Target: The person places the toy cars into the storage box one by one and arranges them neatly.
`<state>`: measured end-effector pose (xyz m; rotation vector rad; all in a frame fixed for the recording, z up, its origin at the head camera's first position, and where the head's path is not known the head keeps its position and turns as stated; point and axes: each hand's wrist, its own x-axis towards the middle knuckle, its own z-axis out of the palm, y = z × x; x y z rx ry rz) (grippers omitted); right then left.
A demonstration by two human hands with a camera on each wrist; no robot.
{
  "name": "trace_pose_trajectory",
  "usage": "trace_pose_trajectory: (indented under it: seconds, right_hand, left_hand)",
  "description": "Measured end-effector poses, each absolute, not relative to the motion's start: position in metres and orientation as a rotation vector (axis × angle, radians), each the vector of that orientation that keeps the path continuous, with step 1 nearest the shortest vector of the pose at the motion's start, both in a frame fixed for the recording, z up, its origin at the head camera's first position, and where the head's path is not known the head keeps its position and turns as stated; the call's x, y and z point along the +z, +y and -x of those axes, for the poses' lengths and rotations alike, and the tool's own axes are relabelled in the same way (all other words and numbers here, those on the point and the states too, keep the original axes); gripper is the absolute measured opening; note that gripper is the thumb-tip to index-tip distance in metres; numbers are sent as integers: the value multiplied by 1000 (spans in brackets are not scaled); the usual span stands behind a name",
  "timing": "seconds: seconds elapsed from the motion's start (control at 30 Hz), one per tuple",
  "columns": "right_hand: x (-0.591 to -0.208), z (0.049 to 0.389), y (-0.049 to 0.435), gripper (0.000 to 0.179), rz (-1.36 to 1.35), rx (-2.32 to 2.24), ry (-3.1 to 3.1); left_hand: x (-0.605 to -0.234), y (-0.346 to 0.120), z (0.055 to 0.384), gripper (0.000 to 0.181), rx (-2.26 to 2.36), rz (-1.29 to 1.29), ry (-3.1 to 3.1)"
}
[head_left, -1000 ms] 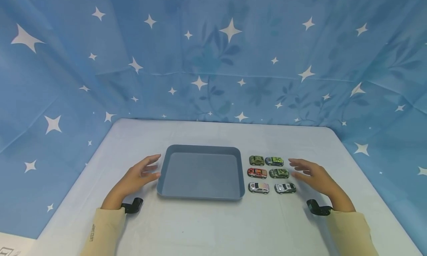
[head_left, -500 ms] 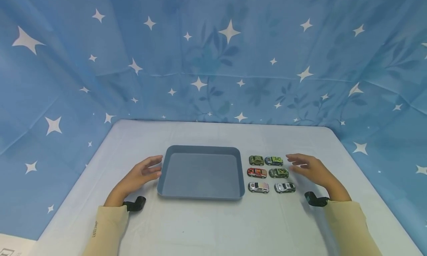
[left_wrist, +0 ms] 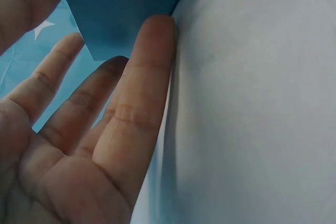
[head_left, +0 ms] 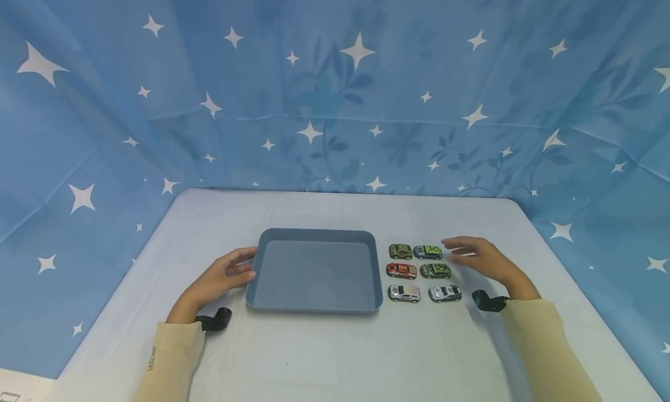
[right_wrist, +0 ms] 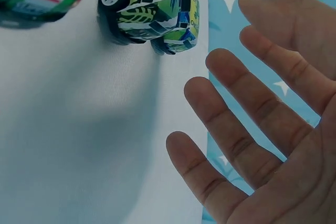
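Observation:
A shallow grey-blue tray (head_left: pixel 314 274) lies in the middle of the table in the head view. My left hand (head_left: pixel 222 277) is at its left edge, fingers extended, fingertips right at the tray's outer wall (left_wrist: pixel 126 9). To the right of the tray, several toy cars stand in two columns: an olive-green one (head_left: pixel 401 251), a blue-and-yellow one (head_left: pixel 428 252), a red one (head_left: pixel 402 271), a green camouflage one (head_left: pixel 435 271), a white one (head_left: pixel 404 294) and a silver one (head_left: pixel 445 294). Beside the right column my right hand (head_left: pixel 481 258) hovers with fingers loosely extended, holding nothing.
A white cloth covers the table (head_left: pixel 335 355). Behind and on both sides hangs a blue curtain (head_left: pixel 324 99) with white stars. A black wrist camera (head_left: pixel 214 320) sits on the left wrist, another wrist camera (head_left: pixel 489 301) on the right.
My left hand has moved slightly right, up to the tray's edge. My right hand has shifted left and farther from me, nearer the back-row cars. Tray and cars stand as before.

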<state>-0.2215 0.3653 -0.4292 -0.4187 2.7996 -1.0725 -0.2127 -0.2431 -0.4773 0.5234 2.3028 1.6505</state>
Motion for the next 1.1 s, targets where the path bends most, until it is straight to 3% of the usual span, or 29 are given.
trace_pose_trajectory:
  seconds: [1.1]
  right_hand:
    - [-432, 262, 356, 44, 457, -982, 2663]
  left_hand:
    - [-484, -245, 211, 72, 1644, -447, 2194]
